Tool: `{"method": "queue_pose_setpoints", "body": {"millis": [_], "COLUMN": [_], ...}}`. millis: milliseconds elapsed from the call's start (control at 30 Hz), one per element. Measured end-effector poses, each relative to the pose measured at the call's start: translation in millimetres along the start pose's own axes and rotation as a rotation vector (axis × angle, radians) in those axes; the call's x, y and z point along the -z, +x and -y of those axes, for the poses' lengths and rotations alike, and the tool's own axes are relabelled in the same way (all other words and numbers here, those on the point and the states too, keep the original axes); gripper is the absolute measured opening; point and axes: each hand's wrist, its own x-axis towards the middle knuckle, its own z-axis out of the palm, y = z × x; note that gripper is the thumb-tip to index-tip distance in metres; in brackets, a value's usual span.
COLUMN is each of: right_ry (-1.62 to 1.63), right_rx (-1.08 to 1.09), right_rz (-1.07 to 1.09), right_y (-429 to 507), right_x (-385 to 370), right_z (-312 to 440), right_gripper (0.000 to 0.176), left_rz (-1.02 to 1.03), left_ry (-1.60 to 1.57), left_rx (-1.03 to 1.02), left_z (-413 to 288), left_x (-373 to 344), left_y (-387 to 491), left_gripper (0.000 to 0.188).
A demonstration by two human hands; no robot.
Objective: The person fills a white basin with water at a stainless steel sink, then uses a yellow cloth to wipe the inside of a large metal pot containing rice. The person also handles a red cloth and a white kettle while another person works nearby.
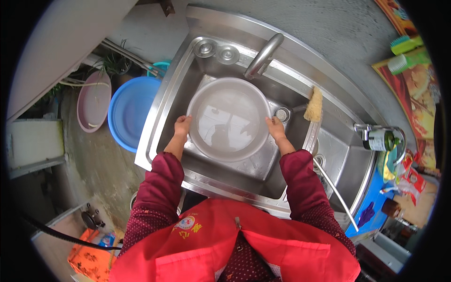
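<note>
A round light-grey basin [229, 155] holding water stands in or just above the left bowl of a stainless steel sink [197, 176]. My left hand [183, 125] grips its rim on the left side, and my right hand [275, 127] grips the rim on the right. The water's surface shows reflections; whether the basin's underside touches the sink floor cannot be told. A curved metal faucet [264, 56] reaches over the sink behind the basin. Near my right hand a round drain strainer [282, 114] shows at the sink floor.
A loofah [313, 105] lies on the divider between the bowls. Two metal drain covers [216, 51] sit on the back ledge. A thin pale rod [336, 195] slants across the right bowl. Blue [132, 112] and pink [93, 102] basins are at left; a green bottle [382, 141] is at right.
</note>
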Motion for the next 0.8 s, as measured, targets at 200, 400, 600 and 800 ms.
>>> {"method": "queue_pose_setpoints", "body": {"millis": [200, 400, 600, 800], "right_ry": [0.428, 0.648, 0.749, 0.629], "right_rx": [-0.240, -0.201, -0.171, -0.113], "right_rz": [0.064, 0.021, 0.044, 0.121], "right_y": [11.6, 2.1, -27.2, -64.6], "right_x": [-13.7, -1.2, 52.5, 100.7], "right_z": [-1.6, 15.9, 55.3, 85.6], "right_gripper": [0.037, 0.036, 0.031, 0.034], "left_rz": [-0.079, -0.154, -0.053, -0.083], "left_ry": [-0.099, -0.178, -0.278, -0.337], "left_rx": [-0.008, -0.044, -0.062, -0.130], "left_z": [15.3, 8.5, -43.5, -56.0], "left_x": [-15.3, -21.2, -18.1, -1.0], "left_y": [-6.3, -47.3, -116.3, -178.1], "left_gripper": [0.028, 0.025, 0.024, 0.022]}}
